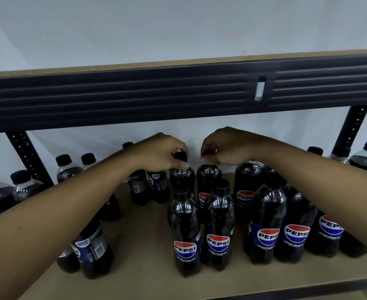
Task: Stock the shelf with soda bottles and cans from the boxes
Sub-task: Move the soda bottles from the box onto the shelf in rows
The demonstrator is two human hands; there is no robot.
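Hands are working behind the front bottles (187,234); we are pinching caps, left hand (161,154) on the left bottle (182,178), right hand (226,148) on the right bottle (208,180), both standing midway back on the shelf (145,234). Judging them full, heavy, stiff and slick, we are favouring caps and necks.

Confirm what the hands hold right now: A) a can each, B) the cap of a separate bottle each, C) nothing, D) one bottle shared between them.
B: the left hand pinches the cap of one bottle, the right hand the cap of the neighbouring bottle, both upright on the shelf.
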